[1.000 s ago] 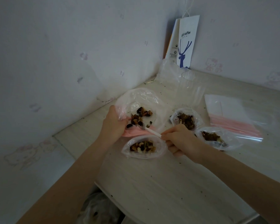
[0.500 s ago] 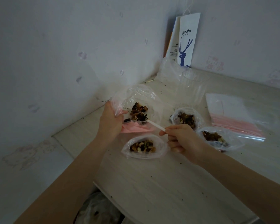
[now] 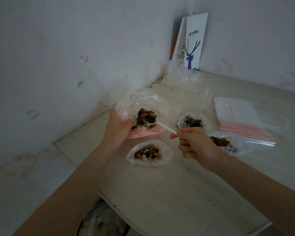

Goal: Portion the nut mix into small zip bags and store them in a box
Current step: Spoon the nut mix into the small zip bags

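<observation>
Three filled bags (image 3: 148, 152) lie before the paper bag (image 3: 192, 41).

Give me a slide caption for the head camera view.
Left hand holds the big nut bag open, right hand scoops with a white spoon; three filled small bags wait on the table.

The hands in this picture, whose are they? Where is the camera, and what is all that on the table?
They belong to a person wearing a camera on the head, looking down. The left hand grips a big bag of nut mix. The right hand pinches a white spoon reaching into that bag. On the table lie three portions of nuts: the near small bag, the middle small bag and the right small bag, plus a stack of empty zip bags. A paper coffee bag stands in the corner.
</observation>
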